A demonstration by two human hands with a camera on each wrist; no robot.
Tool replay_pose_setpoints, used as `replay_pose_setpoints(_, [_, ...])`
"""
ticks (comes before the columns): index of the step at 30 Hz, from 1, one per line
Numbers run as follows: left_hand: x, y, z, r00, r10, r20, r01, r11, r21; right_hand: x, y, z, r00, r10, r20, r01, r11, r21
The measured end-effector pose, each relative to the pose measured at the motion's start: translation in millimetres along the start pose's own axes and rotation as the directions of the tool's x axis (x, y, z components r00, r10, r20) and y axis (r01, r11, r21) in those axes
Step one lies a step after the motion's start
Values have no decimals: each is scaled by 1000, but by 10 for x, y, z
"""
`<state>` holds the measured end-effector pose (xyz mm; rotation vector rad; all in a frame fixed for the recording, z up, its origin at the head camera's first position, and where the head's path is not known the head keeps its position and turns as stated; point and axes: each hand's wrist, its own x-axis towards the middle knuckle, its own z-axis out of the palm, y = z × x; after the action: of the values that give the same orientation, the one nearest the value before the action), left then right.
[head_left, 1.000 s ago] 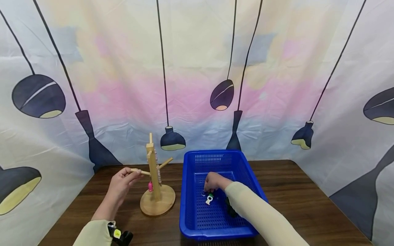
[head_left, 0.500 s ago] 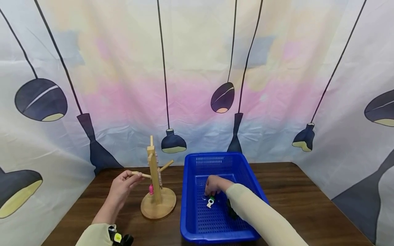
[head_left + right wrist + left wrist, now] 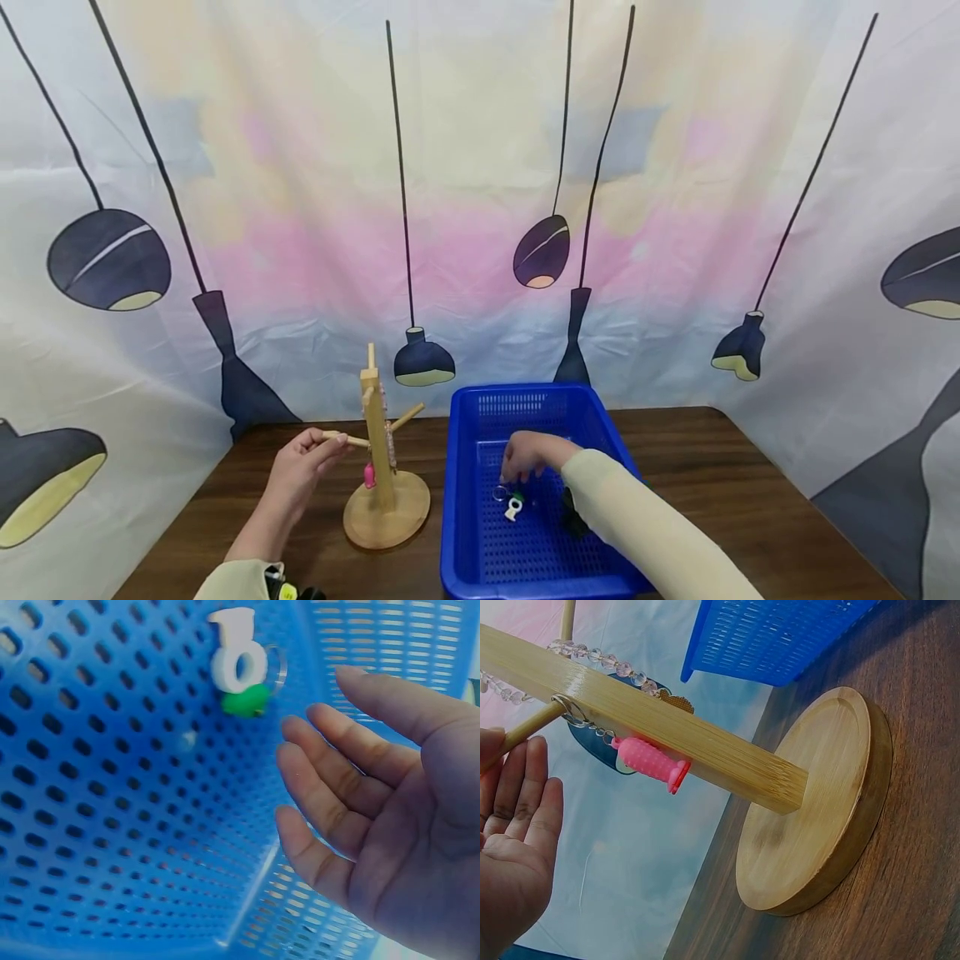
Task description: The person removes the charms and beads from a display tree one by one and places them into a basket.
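a patterned backdrop cloth (image 3: 480, 192) hangs behind a dark wooden table (image 3: 720, 500). on the table lies a blue perforated basket (image 3: 447, 500), with an upright wooden stand (image 3: 381, 471) on a round base to its left. the person's left hand (image 3: 300, 467) pinches a peg (image 3: 534, 724) of the stand between thumb and finger; well apart from it, the right hand (image 3: 536, 454) is inside the basket, fingers loose and holding nothing. clear beads (image 3: 607, 661) hang along the post. a white-and-green charm (image 3: 225, 669) lies on the basket floor near the right hand; a pink charm (image 3: 651, 759) hangs by its ring from the pinched peg, beside the post
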<state>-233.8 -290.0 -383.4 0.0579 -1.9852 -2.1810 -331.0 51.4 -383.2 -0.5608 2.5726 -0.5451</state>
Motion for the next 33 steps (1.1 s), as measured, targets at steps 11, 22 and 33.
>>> replay_pose_setpoints(11, [0, 0, 3, 1000, 6, 7, -6, 1000, -16, -268, -87, -270, 960, -250, -124, 267, 952, 147])
replay_pose_setpoints(22, [-2, -9, -7, 1000, 17, 12, -16, 999, -32, -486, -286, -355, 909, -321, -267, 386, 891, 241])
replay_pose_setpoints(33, [0, -12, -14, 1000, -27, 8, 27, 999, -18, -433, -614, -190, 868, -236, -437, 424, 811, 403])
